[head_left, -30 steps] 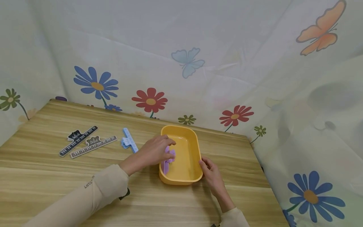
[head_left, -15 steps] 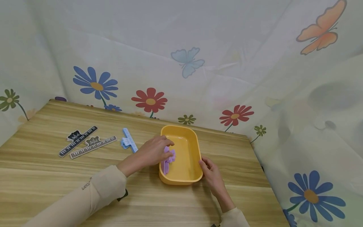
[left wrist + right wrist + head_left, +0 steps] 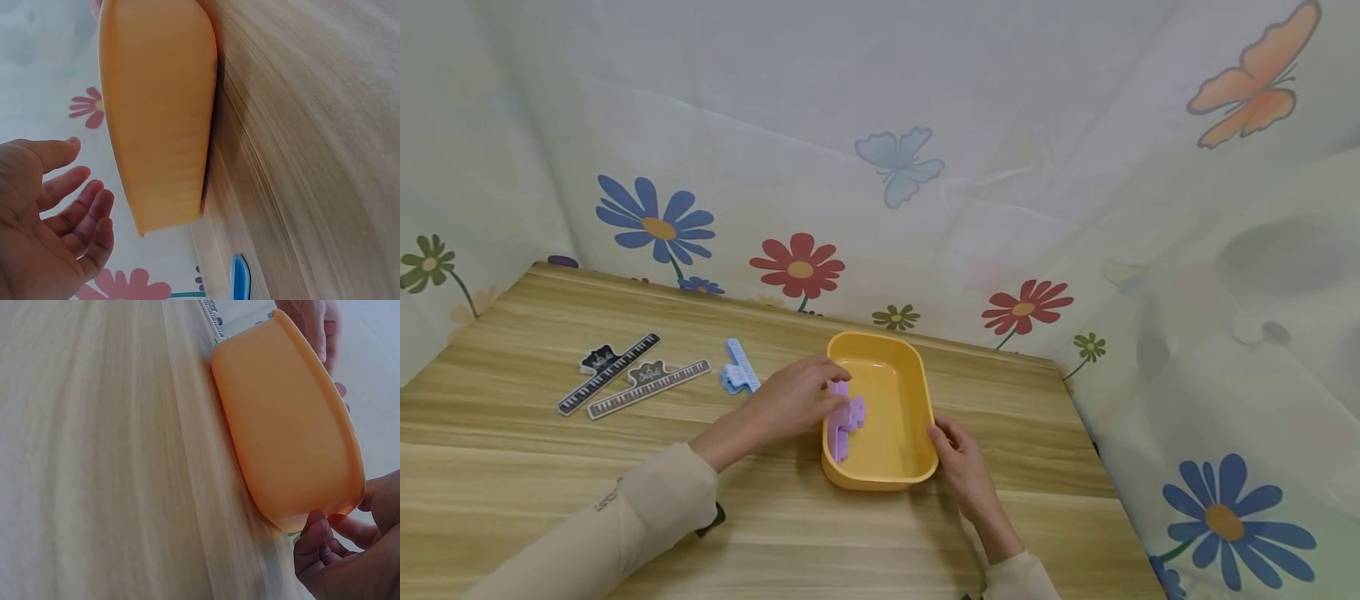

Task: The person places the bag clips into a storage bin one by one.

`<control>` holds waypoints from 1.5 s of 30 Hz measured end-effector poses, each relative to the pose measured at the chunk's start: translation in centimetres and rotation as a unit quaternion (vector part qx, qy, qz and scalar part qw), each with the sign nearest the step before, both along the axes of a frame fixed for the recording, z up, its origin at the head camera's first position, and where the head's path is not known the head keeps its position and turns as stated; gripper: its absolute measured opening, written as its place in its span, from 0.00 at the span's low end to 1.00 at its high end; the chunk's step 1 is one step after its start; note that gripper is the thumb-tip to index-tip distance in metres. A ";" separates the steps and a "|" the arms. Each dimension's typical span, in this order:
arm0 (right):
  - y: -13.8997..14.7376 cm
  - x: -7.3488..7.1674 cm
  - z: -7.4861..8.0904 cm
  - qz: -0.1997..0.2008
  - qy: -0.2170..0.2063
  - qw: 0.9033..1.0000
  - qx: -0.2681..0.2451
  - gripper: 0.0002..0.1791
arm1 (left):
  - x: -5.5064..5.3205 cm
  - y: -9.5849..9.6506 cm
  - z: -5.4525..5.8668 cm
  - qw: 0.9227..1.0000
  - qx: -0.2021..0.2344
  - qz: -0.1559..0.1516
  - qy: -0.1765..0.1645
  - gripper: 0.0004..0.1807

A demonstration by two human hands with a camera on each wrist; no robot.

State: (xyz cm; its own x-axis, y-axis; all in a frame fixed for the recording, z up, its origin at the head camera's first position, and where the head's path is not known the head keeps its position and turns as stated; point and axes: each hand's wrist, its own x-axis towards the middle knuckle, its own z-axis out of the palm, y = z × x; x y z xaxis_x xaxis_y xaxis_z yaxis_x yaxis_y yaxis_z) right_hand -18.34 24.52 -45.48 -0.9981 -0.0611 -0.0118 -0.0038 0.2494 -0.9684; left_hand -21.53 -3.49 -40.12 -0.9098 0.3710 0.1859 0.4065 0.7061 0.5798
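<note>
A purple clip (image 3: 841, 433) with a long bar lies inside the yellow plastic bin (image 3: 891, 408), along its left wall. My left hand (image 3: 790, 400) hovers at the bin's left rim, fingers loosely bent and thumb apart; it holds nothing. In the left wrist view, that hand (image 3: 50, 219) is beside the bin's outer wall (image 3: 159, 112). With my right hand (image 3: 966, 467) I grip the bin's right rim near the front corner. The right wrist view has those fingers (image 3: 315, 540) against the bin (image 3: 287, 425), thumb at the rim.
Left of the bin lies a blue clip (image 3: 739, 367) with a piano-key bar, partly hidden by my left hand. Farther left on the wooden table (image 3: 820, 550) are a black piano-key clip (image 3: 610, 373) and a white one (image 3: 651, 387). A flower-printed cloth (image 3: 737, 150) stands behind.
My left hand has drawn back leftward from over the purple clip to the bin's left rim, uncovering more of the clip. My right hand and the bin stay in place.
</note>
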 end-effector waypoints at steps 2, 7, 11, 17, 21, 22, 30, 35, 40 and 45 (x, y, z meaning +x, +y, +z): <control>0.0 0.0 -0.1 0.000 0.000 1.000 0.001 0.20 | 0.0 -0.3 0.0 1.000 0.004 0.005 -0.002 0.18; 0.1 0.1 -0.1 0.000 0.003 1.000 0.000 0.20 | 0.2 -1.1 -0.1 1.000 0.006 0.010 -0.004 0.18; 0.1 0.2 -0.1 -0.001 0.002 1.000 0.000 0.20 | 0.4 -2.0 -0.1 1.000 0.014 0.014 -0.004 0.19; 0.1 0.4 0.4 0.005 -0.016 1.000 -0.006 0.20 | 0.6 -3.4 -0.3 0.999 0.029 0.024 0.004 0.19; 0.1 0.5 0.7 0.013 -0.021 1.000 -0.006 0.20 | 0.5 -4.5 -0.4 0.999 0.029 0.026 0.022 0.20; 0.2 0.5 0.8 0.013 -0.021 1.000 -0.007 0.20 | 0.5 -4.7 -0.5 0.999 0.028 0.027 0.026 0.19; 0.2 0.4 0.1 -0.006 -0.008 1.000 0.011 0.22 | 0.5 -6.9 -0.7 0.999 0.022 0.041 0.019 0.22; 0.2 0.3 0.0 -0.007 -0.006 1.000 0.011 0.22 | 0.5 -8.4 -1.0 0.999 0.018 0.046 0.020 0.21; 0.2 0.1 0.0 0.002 -0.010 1.000 -0.001 0.22 | 0.4 -9.7 -1.3 0.998 0.021 0.056 0.036 0.21; 0.2 0.1 0.0 0.001 -0.010 1.000 0.003 0.22 | 0.3 -10.7 -1.7 0.996 0.015 0.068 0.054 0.20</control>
